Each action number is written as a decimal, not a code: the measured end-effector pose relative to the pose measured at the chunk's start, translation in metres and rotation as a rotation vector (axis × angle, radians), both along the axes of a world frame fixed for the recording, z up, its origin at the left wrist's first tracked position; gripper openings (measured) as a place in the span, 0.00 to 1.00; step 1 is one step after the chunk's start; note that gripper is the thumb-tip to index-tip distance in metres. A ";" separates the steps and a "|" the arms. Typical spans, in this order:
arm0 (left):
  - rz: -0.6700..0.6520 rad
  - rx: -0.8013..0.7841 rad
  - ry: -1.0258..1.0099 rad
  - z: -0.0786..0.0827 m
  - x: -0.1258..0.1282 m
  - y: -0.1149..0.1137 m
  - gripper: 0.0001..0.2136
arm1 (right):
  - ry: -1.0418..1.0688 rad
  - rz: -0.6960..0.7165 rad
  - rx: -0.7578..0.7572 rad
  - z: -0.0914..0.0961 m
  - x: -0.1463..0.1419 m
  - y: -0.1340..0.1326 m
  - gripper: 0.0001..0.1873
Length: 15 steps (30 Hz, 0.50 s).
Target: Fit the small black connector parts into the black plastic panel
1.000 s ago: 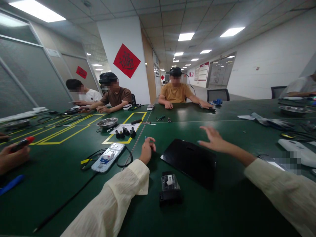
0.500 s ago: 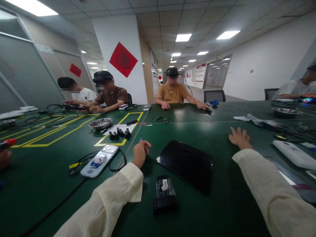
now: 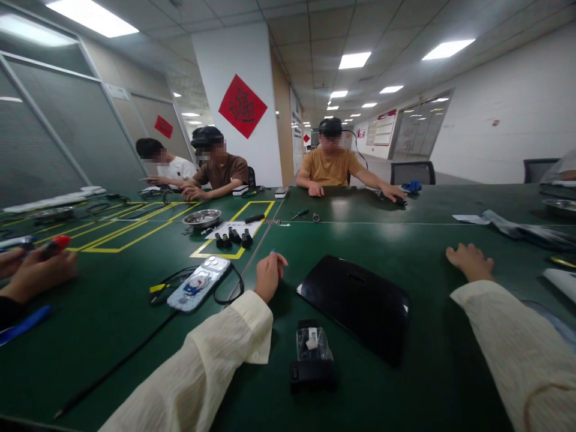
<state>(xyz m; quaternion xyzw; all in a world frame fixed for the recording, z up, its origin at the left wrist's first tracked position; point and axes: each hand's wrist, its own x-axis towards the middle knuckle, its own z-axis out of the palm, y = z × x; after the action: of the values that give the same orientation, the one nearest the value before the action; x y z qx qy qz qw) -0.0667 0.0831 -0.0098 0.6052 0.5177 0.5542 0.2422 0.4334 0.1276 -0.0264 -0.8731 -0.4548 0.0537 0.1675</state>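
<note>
My left hand (image 3: 269, 274) rests on the green table (image 3: 382, 240) with its fingers curled in a loose pinch; a tiny blue tip shows above them, too small to name. A flat black panel (image 3: 360, 303) lies just right of that hand. My right hand (image 3: 470, 261) lies palm down on the table further right, fingers bent onto the surface, holding nothing. In front of me sits a small black box with a clear bag on top (image 3: 311, 359). A phone in a patterned case (image 3: 198, 291) with a black cable lies left of my left hand.
Three people sit along the far side. Another person's hands (image 3: 33, 270) at the left edge hold a red-tipped tool. A metal dish (image 3: 201, 218), small black parts (image 3: 233, 237), a white paper and yellow tape lines lie beyond the phone. Bags and white devices lie at the right.
My right hand swung from above the black panel out to the right and came down onto the table. My left hand stayed curled in place. The view shifted slightly.
</note>
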 end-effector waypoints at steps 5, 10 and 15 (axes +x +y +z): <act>-0.045 -0.008 0.045 0.001 0.001 -0.001 0.20 | 0.024 0.004 0.038 0.002 -0.001 0.003 0.23; -0.068 -0.005 0.086 0.002 0.003 -0.002 0.20 | 0.088 -0.054 0.127 0.003 0.002 0.001 0.13; -0.073 0.010 0.108 0.002 0.003 -0.002 0.21 | 0.098 -0.058 0.452 0.015 -0.007 -0.008 0.14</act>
<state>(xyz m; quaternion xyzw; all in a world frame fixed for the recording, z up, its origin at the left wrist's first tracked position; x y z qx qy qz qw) -0.0636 0.0812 -0.0078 0.6539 0.5048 0.5141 0.2308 0.4260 0.1200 -0.0118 -0.8225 -0.4212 -0.0118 0.3820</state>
